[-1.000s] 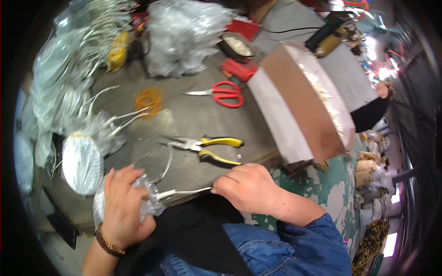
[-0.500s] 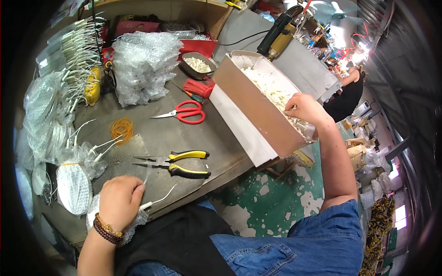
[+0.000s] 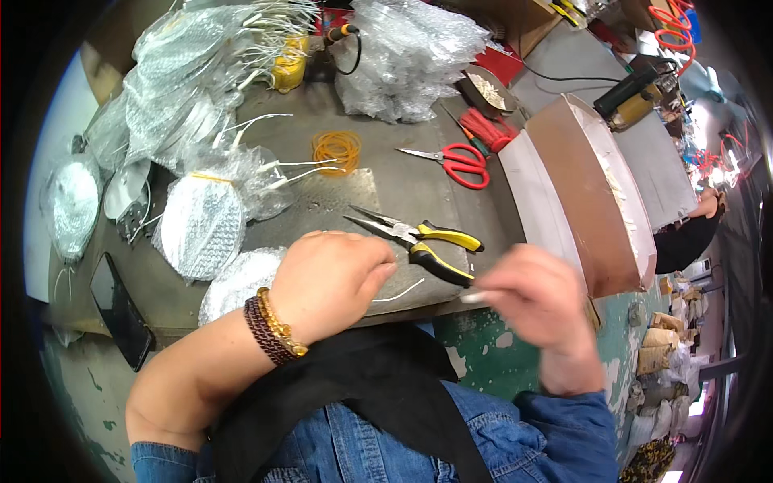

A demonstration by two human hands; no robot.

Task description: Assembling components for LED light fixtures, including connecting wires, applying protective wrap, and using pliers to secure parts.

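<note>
My left hand (image 3: 334, 278) is closed, with its fingertips turned down and hidden. A white wire (image 3: 405, 291) comes out from under it and ends beside the pliers. Partly beneath that hand lies a bubble-wrapped disc (image 3: 241, 282). My right hand (image 3: 535, 294), smeared by motion, pinches a small white piece (image 3: 473, 297) past the table's front edge. Between and beyond the hands rest yellow-and-black long-nose pliers (image 3: 407, 232), jaws slightly parted. Another wrapped disc (image 3: 201, 225), banded with a yellow rubber band, sits left of my left hand.
A long cardboard box (image 3: 568, 193) of small white pieces stands at right. Red-handled scissors (image 3: 463, 165), rubber bands (image 3: 336, 151) and a bubble-wrap stack (image 3: 403, 60) lie farther back. A phone (image 3: 119, 310) lies at the left front edge. Another person (image 3: 692, 233) works at far right.
My right hand has come out of the box and moved left toward my left hand, with a small white piece in its fingers. The head view has shifted, and my left hand has turned inward.
</note>
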